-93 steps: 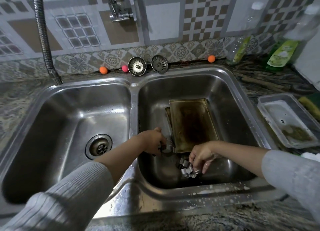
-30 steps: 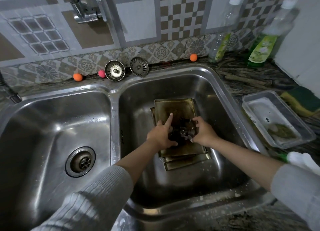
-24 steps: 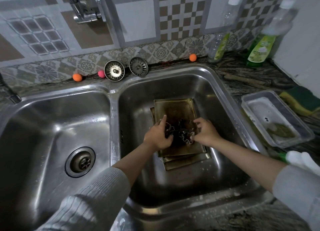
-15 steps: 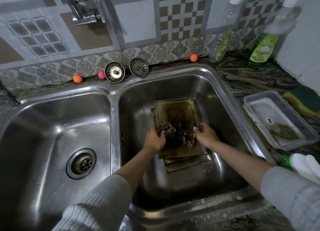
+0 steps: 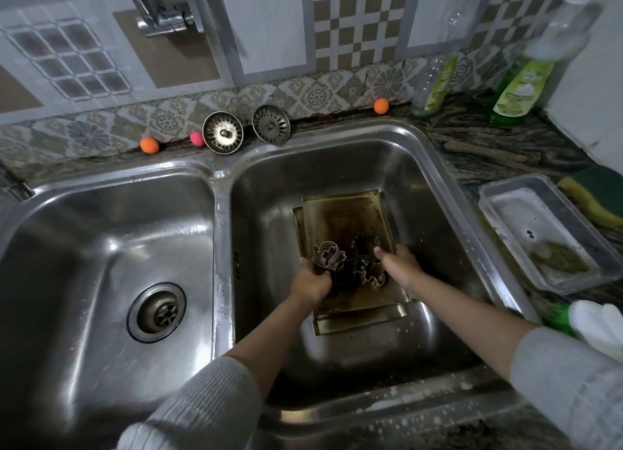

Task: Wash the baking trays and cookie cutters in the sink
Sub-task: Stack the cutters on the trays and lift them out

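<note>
Both arms reach forward and down into the right basin (image 5: 435, 193) of the sink; the left hand (image 5: 310, 282) has its fingers curled over the left edge of the top baking tray (image 5: 340, 220), gripping it, and the right hand (image 5: 399, 264) grips the tray's right edge the same way, thumb lying on the upper face. Between the two hands a cluster of metal cookie cutters (image 5: 347, 264) lies on the tray, touching the fingers on both sides. This tray sits askew on a second tray (image 5: 360, 325), whose rim shows along the left and near edges. Around the trays the basin floor is bare steel, with more room toward the near wall and the right wall than toward the divider on the left. Left of the trays, past the divider, the left basin (image 5: 101, 247) holds only its drain (image 5: 156, 311). Behind the trays, on the sink's back ledge, stand two strainer plugs (image 5: 222, 136). Right of the trays, on the counter, sits a plastic tub (image 5: 539, 234), with a sponge (image 5: 593, 196) beyond it
</note>
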{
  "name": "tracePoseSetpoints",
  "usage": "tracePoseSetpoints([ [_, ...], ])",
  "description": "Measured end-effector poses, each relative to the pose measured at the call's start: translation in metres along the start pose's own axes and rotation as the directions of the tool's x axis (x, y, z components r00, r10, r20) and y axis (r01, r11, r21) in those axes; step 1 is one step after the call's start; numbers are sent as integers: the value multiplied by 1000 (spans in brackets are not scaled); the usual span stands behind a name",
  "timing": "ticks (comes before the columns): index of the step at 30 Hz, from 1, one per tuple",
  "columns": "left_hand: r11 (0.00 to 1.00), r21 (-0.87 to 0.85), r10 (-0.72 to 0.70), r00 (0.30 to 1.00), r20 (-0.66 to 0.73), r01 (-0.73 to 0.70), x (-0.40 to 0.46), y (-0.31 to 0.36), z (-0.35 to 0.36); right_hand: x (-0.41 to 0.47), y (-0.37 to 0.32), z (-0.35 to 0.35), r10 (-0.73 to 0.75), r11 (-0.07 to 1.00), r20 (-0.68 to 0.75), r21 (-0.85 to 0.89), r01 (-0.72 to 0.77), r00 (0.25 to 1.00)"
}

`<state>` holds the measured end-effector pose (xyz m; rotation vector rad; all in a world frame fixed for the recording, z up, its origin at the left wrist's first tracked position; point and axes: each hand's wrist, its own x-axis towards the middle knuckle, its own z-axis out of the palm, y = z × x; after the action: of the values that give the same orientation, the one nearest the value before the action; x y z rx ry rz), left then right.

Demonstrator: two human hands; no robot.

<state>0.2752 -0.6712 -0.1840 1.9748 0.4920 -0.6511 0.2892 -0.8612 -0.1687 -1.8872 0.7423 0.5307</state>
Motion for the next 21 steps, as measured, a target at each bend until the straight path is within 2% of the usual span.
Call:
tracePoseSetpoints([
  [4, 1000, 16, -20, 997, -70, 22, -3, 0, -4, 2, 3, 3, -24, 1000, 13, 14, 24, 1000],
  [7, 998, 26, -54, 997, -63, 56, -6, 2, -6, 4, 4, 3, -27, 999, 39, 36, 26, 999],
  [12, 981, -115, -162, 984, -69, 153, 20, -19, -5, 8, 12, -3, 23, 989, 184, 140, -50, 983],
  [16, 957, -242, -172, 984, -41, 157, 29, -27, -4, 3, 5, -2, 18, 969, 314, 230, -94, 949],
  [19, 930, -341, -153, 988, -12, 140, 3, -1, -13, 3, -1, -1, -6, 962, 307, 262, -79, 952],
  [21, 910, -389, -163, 987, -15, 145, 1, 4, -15, 4, -3, -2, -34, 961, 251, 275, -37, 967],
])
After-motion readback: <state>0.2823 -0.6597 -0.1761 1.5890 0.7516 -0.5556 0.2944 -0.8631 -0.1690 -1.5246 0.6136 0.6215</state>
